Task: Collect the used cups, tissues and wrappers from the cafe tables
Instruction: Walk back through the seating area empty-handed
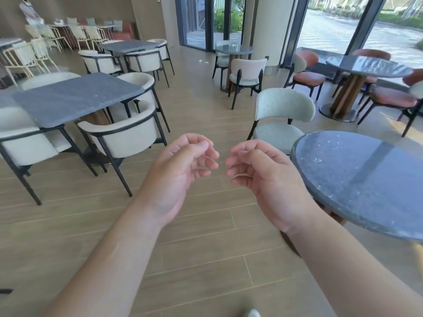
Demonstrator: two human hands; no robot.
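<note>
Left hand (183,165) and right hand (258,170) mid-frame, palms facing, fingers loosely curled — holding nothing, fingertips near but apart. Round dark table (366,179) at right edge, just beside right forearm. Square grey table (68,99) at left with cream armchairs (123,133). Small white scraps (202,61) on floor, upper centre — possibly tissues, too small to tell.

- A round dark stone table (357,179) stands at the right edge of the view.
- A pale green chair (281,117) stands just behind this table, to its left.
- A square grey table (68,99) is well apart from the round table, far to its left, with cream armchairs (128,133) around it.
- Orange chairs (306,74) stand beyond the round table, near the windows (332,26).
</note>
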